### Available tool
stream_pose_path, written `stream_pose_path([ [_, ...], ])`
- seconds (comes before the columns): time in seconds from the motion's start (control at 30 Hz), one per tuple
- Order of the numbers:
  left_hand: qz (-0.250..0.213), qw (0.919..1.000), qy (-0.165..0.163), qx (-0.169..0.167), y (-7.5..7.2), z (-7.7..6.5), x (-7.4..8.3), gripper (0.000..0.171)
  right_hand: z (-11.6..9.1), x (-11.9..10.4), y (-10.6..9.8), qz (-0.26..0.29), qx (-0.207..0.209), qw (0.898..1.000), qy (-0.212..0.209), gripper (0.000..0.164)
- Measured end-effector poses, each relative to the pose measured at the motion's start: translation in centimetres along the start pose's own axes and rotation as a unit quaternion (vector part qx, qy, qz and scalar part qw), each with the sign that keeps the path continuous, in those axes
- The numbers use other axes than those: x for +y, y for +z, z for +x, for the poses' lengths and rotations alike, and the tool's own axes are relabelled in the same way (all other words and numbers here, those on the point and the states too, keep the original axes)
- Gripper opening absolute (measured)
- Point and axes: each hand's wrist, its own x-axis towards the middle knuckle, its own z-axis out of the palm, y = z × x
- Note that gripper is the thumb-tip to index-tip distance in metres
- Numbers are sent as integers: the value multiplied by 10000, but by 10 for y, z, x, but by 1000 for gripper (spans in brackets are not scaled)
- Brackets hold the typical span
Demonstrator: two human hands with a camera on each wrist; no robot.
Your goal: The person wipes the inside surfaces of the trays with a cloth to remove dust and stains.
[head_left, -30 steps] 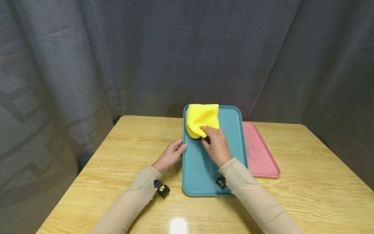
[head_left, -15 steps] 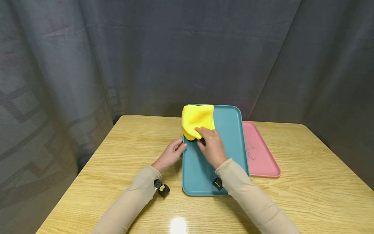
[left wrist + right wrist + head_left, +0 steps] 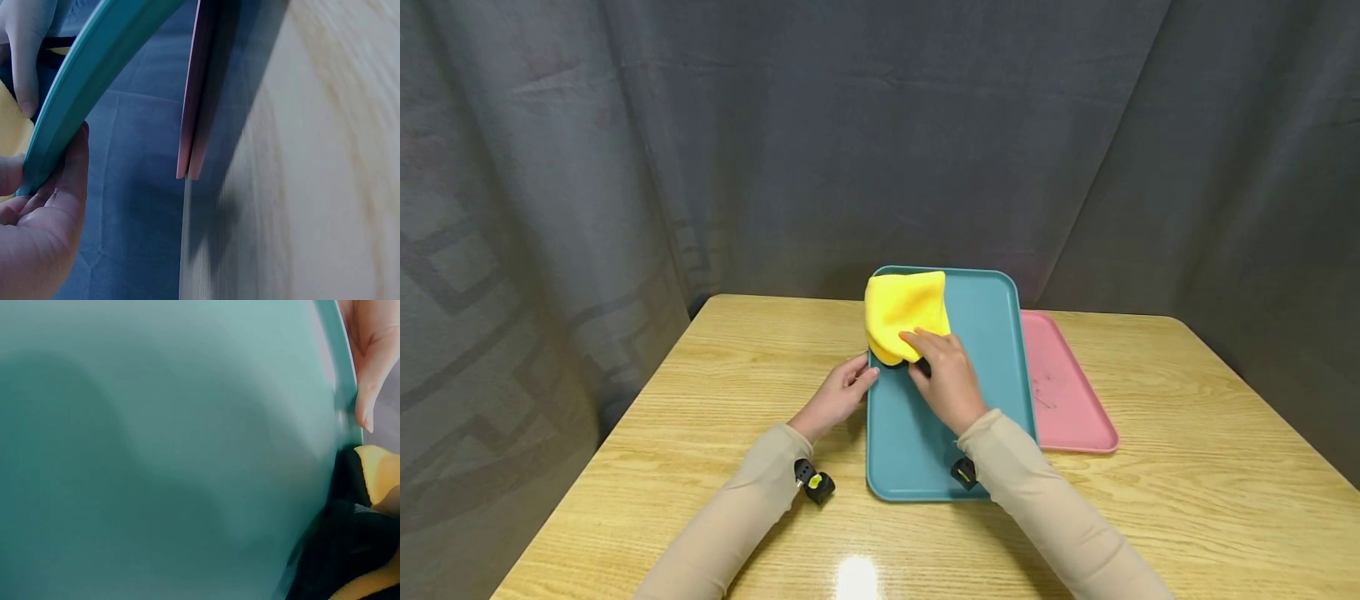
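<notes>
My left hand [image 3: 835, 400] grips the left rim of a teal rectangular tray [image 3: 910, 454], thumb on top and fingers underneath. In the left wrist view the tray [image 3: 94, 87] is held up off the table. A yellow cloth [image 3: 906, 307] with a black underside lies against the tray's upper left part and covers that stretch of rim. My right hand [image 3: 951, 383] pinches the cloth's near edge. The right wrist view shows the cloth's black side [image 3: 344, 550] against the tray, close to my left thumb [image 3: 374, 381].
A pink tray [image 3: 1075, 400] with dark marks on its surface lies on the wooden table [image 3: 1187, 467], partly hidden behind the teal one. Grey curtains [image 3: 880, 150] hang behind the table and along both sides.
My right hand has moved the cloth left across the tray to its left rim, then slightly nearer to me. The left hand keeps its grip on the tray.
</notes>
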Motion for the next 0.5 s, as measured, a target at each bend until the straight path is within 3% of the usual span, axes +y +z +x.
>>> stream_pose_path([
  [0.5, -7, 9999, 98, -114, -2, 0, -1, 43, 1, 7, -5, -105, 22, 9999, 8, 43],
])
